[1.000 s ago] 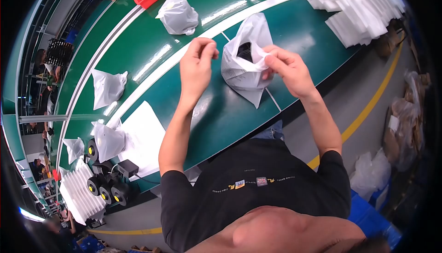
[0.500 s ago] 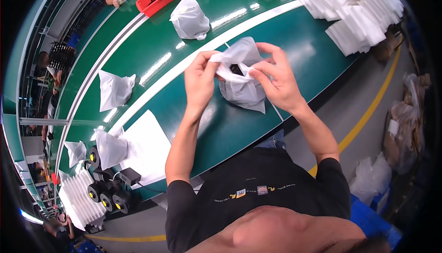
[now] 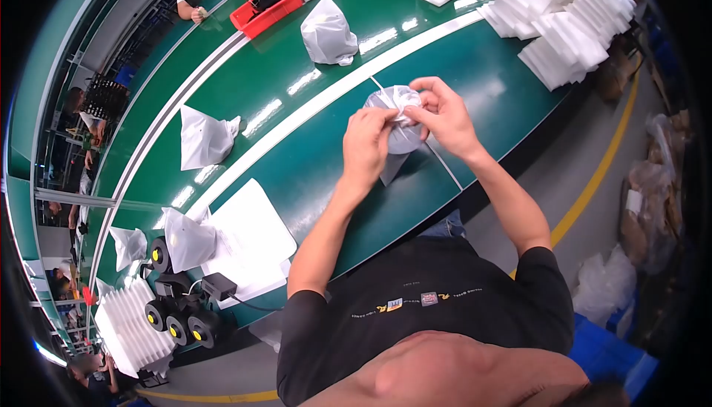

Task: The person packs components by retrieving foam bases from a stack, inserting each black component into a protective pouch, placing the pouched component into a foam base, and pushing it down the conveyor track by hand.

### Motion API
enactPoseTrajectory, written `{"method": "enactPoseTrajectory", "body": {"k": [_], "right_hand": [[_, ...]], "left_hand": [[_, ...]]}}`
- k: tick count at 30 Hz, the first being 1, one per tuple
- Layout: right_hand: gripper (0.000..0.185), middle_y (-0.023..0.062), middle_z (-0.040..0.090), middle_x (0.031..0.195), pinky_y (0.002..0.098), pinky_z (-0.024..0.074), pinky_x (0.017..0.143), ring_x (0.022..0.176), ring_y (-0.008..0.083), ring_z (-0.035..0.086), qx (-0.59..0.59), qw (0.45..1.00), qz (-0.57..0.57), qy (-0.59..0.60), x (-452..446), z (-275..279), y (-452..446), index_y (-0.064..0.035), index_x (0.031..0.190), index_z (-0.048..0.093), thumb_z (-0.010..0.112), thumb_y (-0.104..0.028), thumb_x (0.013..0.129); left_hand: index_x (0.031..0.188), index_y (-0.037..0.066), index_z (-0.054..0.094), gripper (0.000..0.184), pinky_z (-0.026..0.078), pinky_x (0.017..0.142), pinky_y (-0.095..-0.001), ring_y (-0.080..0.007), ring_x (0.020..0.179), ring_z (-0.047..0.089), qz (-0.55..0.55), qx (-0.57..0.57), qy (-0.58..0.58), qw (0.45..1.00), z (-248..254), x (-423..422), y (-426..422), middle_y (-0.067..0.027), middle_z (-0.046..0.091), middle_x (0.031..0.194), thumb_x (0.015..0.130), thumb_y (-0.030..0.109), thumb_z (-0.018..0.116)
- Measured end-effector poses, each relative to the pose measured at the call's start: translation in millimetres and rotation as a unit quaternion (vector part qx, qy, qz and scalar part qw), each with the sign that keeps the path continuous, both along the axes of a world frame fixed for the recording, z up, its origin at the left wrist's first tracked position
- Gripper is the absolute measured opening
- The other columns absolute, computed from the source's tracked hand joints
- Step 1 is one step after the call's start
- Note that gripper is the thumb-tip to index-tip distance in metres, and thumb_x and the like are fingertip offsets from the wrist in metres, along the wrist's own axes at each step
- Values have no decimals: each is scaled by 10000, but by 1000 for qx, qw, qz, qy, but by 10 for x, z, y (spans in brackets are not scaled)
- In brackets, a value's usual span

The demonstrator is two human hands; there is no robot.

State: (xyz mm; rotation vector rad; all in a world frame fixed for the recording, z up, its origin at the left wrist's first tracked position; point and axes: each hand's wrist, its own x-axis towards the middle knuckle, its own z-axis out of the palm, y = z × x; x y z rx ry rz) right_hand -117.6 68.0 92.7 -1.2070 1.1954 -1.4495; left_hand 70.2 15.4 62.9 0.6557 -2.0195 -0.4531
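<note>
Bag (image 3: 404,140) at one o'clock in my view, bunched top pinched in left hand's (image 3: 366,144) and right hand's (image 3: 451,124) grip, could tear if I pull hard.

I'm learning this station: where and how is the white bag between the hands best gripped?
Probably pinch the white bag by its bunched top, left hand and right hand from opposite sides: loose plastic gathers there, above the rounder body.

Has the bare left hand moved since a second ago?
Yes. Judged against the thin pale seam across the dark green tabletop, the left hand has moved rightward, closer to the seam, and somewhat nearer the person's body.
</note>
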Motion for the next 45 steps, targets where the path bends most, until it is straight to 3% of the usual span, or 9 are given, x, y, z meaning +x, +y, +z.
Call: {"method": "enactPoseTrajectory", "body": {"k": [3,6,17,18,24,27,34,40,45], "right_hand": [[142,94,705,901,339,555,742,798,241,650,-224,885,-76,401,136,59,-4,-13,1029,685,717,0,892],[210,81,699,993,385,526,759,892,288,621,-298,830,-25,471,33,-27,-154,-31,1052,713,688,35,854],[446,80,637,1169,394,571,830,1032,295,612,-213,680,77,698,-230,130,165,7,1177,634,791,-143,787],[382,111,637,1026,416,573,801,1009,316,648,-243,687,51,683,-286,108,226,-9,1073,622,799,-178,779],[486,156,662,1112,450,569,820,1023,365,684,-212,811,32,544,-869,-103,534,-6,1205,569,800,-166,808],[500,167,679,1107,436,570,767,924,354,694,-209,855,1,475,-1204,-458,507,4,1259,592,783,-111,812],[263,66,659,865,281,509,613,687,112,630,-52,986,-77,139,-1451,-638,580,16,1106,702,767,-108,883],[117,28,688,792,230,504,597,656,70,614,74,980,-57,-175,-1441,-858,919,21,1008,718,711,-62,925],[89,73,695,760,273,505,523,611,136,634,82,930,-115,-340,-1367,-859,1209,43,961,728,668,5,907]], "left_hand": [[1068,33,735,226,555,855,-380,-301,979,696,-81,-36,-9,996,33,209,-215,-117,740,1019,852,-35,728],[1049,25,728,220,550,892,-387,-315,1042,690,-136,-45,-34,989,44,259,-368,-121,732,1040,838,-39,735],[1147,12,679,193,474,910,-449,-334,1004,626,65,-114,-57,990,50,-114,177,-140,692,1019,969,75,639],[1179,13,671,219,475,906,-451,-335,995,625,48,-122,-72,989,75,-217,168,-146,691,1006,971,72,635],[1458,55,519,482,507,837,-462,-367,895,653,-145,-50,-177,972,491,-716,146,-192,683,934,990,87,626],[1434,87,553,455,540,801,-447,-366,874,695,-243,127,-244,930,851,-1159,-65,-190,711,956,987,93,637],[1276,121,669,295,546,824,-446,-358,971,703,-186,-120,-177,959,1259,-3096,-1532,-179,728,1064,992,100,593],[1464,231,558,454,542,830,-521,-415,991,698,-166,-123,-246,947,1102,-4716,-2061,-205,745,1050,1022,128,530],[1159,154,686,212,544,756,-507,-375,941,715,-124,-167,-260,943,959,-4815,-2181,-144,752,998,1026,272,570]]}}
